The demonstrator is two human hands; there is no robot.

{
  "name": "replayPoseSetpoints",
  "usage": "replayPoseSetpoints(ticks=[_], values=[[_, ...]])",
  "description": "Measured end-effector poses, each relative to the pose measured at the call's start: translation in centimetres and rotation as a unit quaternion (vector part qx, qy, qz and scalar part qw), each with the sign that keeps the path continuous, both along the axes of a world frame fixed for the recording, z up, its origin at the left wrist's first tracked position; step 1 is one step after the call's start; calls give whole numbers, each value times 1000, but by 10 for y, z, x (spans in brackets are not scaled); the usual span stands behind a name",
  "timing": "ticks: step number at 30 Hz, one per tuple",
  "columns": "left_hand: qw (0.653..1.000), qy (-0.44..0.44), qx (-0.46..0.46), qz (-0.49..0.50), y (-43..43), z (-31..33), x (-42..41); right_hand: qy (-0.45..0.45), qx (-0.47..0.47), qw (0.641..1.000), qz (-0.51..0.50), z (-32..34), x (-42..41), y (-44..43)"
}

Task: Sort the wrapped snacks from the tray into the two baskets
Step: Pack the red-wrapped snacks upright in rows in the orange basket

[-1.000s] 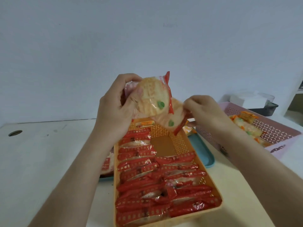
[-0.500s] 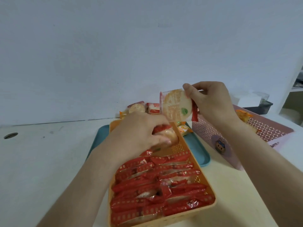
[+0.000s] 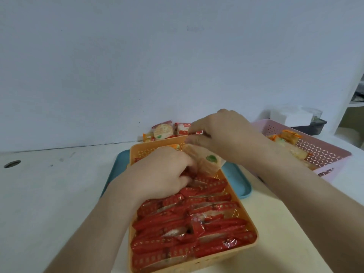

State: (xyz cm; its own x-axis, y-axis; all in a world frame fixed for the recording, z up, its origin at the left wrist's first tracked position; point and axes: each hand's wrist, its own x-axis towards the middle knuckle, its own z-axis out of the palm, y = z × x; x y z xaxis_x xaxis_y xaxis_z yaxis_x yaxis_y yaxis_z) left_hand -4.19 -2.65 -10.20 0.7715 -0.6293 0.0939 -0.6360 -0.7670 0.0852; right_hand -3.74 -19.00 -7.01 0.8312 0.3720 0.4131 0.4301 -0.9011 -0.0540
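1. The right hand (image 3: 226,138) is clamped on a wrapped cracker (image 3: 206,161). Its thumb and fingers curl round the upper end of the pack, which is round and pale with a green mark on the wrapper.
2. The cracker hangs tilted under that hand, its lower edge just inside the far half of the orange basket (image 3: 254,231).
3. The left hand (image 3: 161,174) is just beside it, with its knuckles touching or nearly touching the pack. Its fingers are curled down into the basket among the red packets (image 3: 189,231). I cannot tell whether they grip one.
4. The red packets stand on edge in two packed rows and fill the basket from its near wall up to the left hand.
5. The orange basket sits in the middle of the desk (image 3: 49,194), lengthwise from the near edge toward the far edge. It rests on a teal tray (image 3: 239,182), which shows on both sides of it.
6. A few loose snacks (image 3: 163,132) lie at the far end of the tray, close to the desk's far edge and the wall (image 3: 137,56).
7. The pink basket (image 3: 325,154) stands toward the right edge of the desk, beyond the right forearm. It holds orange-wrapped snacks (image 3: 289,135).
8. Behind it, at the far right corner, are a white box (image 3: 285,115) and a dark tub (image 3: 313,128).
9. A small round hole (image 3: 12,164) shows near the desk's left edge.
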Motion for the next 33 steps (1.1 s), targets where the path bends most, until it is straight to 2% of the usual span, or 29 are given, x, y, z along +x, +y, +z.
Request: replayPoseSetpoints(ticks=[2,8,11,16,19,25,28,31,33], values=[[999,-29,-11,7,-3,-1,0,34,-2,999,18,-2,2,3],[997,-66,-37,6,-10,-2,-4,239,48,967,76,12,10,-9],[998,-62,-33,3,-11,-4,-4,285,78,950,106,13,17,-7],[998,-47,-42,12,-8,-6,0,293,63,948,110,5,19,-6],[998,-45,-50,12,-7,-5,0,282,7,954,98,4,15,-11],[995,-60,-74,37,-2,-2,0,211,-84,972,56,0,14,-2],[996,-61,-46,33,-3,-4,-5,184,-117,974,59,-2,23,3],[999,-9,-41,16,-4,-7,-7,178,-144,971,63,-9,29,8],[999,19,-35,13,-6,-11,-4,172,-113,976,66,-12,30,8]])
